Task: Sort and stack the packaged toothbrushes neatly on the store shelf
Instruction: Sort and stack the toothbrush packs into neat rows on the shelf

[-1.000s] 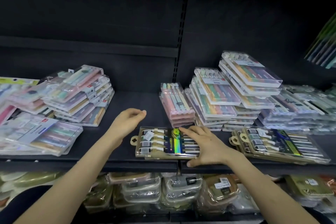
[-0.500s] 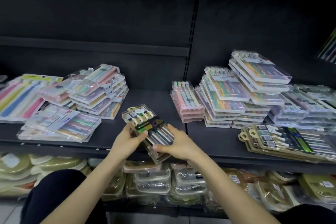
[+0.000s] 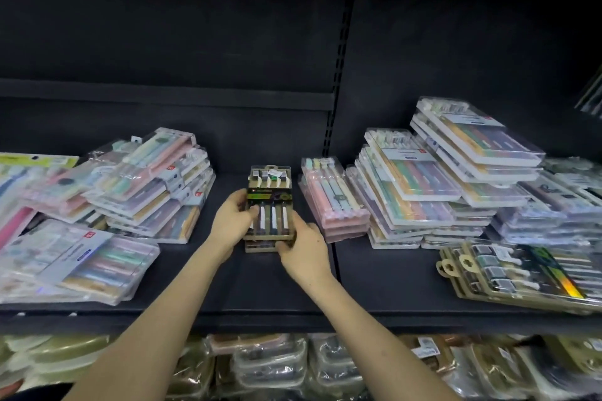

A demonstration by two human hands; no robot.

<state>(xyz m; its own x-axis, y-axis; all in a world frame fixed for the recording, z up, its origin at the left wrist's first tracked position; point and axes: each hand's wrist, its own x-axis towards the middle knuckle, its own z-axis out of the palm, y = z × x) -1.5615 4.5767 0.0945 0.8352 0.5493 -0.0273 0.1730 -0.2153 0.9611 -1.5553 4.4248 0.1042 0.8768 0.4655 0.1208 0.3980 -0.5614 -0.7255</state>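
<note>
A small stack of dark, gold-edged toothbrush packs (image 3: pixel 269 202) stands lengthwise on the black shelf (image 3: pixel 384 283), heads pointing to the back wall. My left hand (image 3: pixel 233 221) grips its left edge with the thumb on top. My right hand (image 3: pixel 304 249) holds its near right corner, fingers curled round the bottom end. A pink pack stack (image 3: pixel 332 202) lies just to the right. More dark gold-edged packs (image 3: pixel 527 273) lie flat at the front right.
Messy pastel packs (image 3: pixel 150 185) pile up at the left, with loose ones (image 3: pixel 75 260) near the shelf's front edge. Taller pastel stacks (image 3: pixel 433 192) fill the right back. Bagged goods (image 3: pixel 270 368) sit on the lower shelf.
Both hands lifted the dark packs from the shelf front, turned them lengthwise and moved them back between the left pile and the pink stack.
</note>
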